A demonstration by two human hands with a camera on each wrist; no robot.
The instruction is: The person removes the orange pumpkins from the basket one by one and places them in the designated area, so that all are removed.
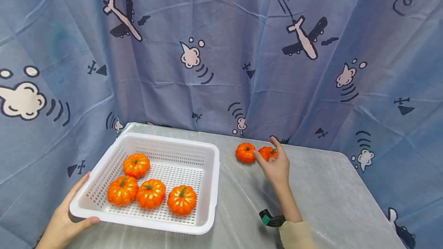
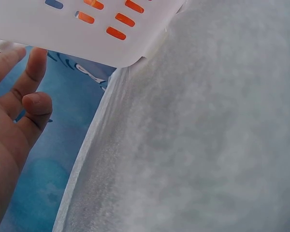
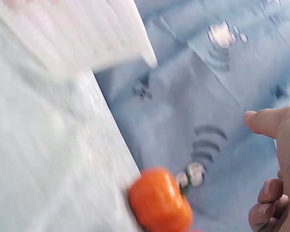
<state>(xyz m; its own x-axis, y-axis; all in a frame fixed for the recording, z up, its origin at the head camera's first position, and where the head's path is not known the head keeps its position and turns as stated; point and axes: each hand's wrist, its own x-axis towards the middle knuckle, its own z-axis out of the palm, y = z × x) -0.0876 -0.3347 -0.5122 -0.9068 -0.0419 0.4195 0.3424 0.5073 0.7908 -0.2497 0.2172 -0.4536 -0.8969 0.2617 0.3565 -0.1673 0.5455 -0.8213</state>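
Note:
A white plastic basket (image 1: 216, 180) with slotted walls holds several small orange pumpkins (image 1: 181, 200) with green stems. My left hand (image 1: 62, 218) grips its front left corner, thumb along the front and fingers at the left side; in the left wrist view some fingertips (image 2: 37, 100) curl below the basket. Toward the table's back edge, my right hand (image 1: 278, 166) hovers with thumb and index finger spread, the other fingers bent. It partly covers one pumpkin (image 1: 266, 152); another pumpkin (image 1: 245, 153) lies just left of it. Nothing is in the right hand.
A grey cloth-covered table (image 1: 328, 195) carries everything. Behind it hangs a blue curtain (image 1: 221, 49) printed with airplanes and clouds. A black and green strap device (image 1: 271, 218) is on the right wrist, by a beige sleeve (image 1: 295, 235).

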